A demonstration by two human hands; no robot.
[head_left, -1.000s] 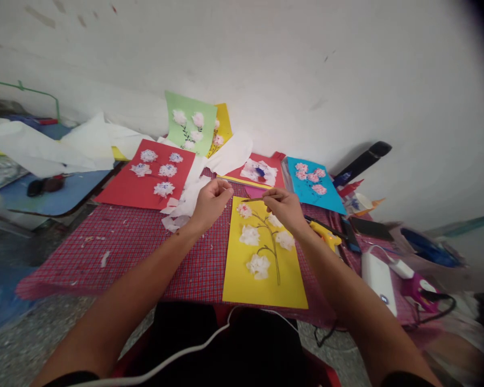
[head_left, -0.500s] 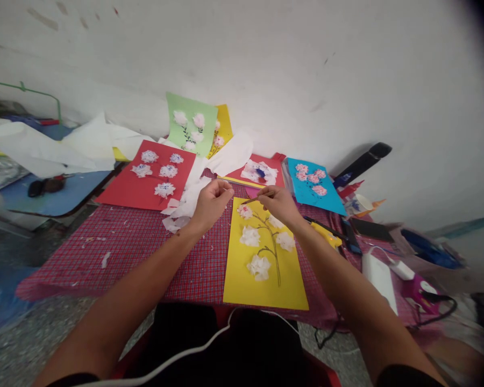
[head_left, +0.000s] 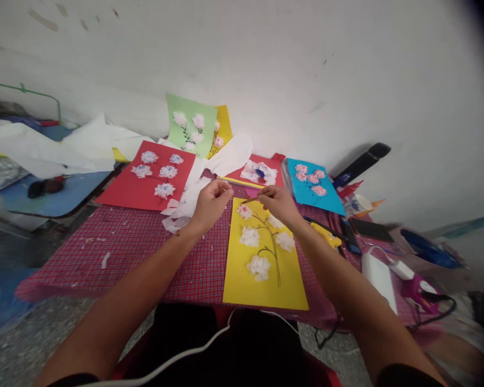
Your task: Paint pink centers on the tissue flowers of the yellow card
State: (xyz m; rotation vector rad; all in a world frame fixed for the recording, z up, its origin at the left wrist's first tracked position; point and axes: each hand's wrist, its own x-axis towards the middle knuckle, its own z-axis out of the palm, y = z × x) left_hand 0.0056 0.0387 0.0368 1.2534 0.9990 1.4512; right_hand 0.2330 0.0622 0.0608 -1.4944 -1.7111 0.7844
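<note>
My right hand (head_left: 276,204) is shut on a thin brown stick (head_left: 250,200), which points left above the top of a yellow card (head_left: 266,290). My left hand (head_left: 212,203) has its fingers pinched together close to the stick's tip, and nothing shows between them. White tissue flowers (head_left: 250,236) are stuck on the card along a drawn brown branch (head_left: 273,252). Loose white tissue scraps (head_left: 184,203) lie just below and left of my left hand.
The cards lie on a red checked cloth (head_left: 105,269). Flower cards in red (head_left: 145,188), green (head_left: 185,115) and blue (head_left: 310,183) stand beyond. To the right are a yellow glue gun (head_left: 325,235), a phone (head_left: 369,229) and a white power bank (head_left: 379,279).
My right hand has moved slightly left, closer to my left hand, still holding the stick. The view has shifted a little.
</note>
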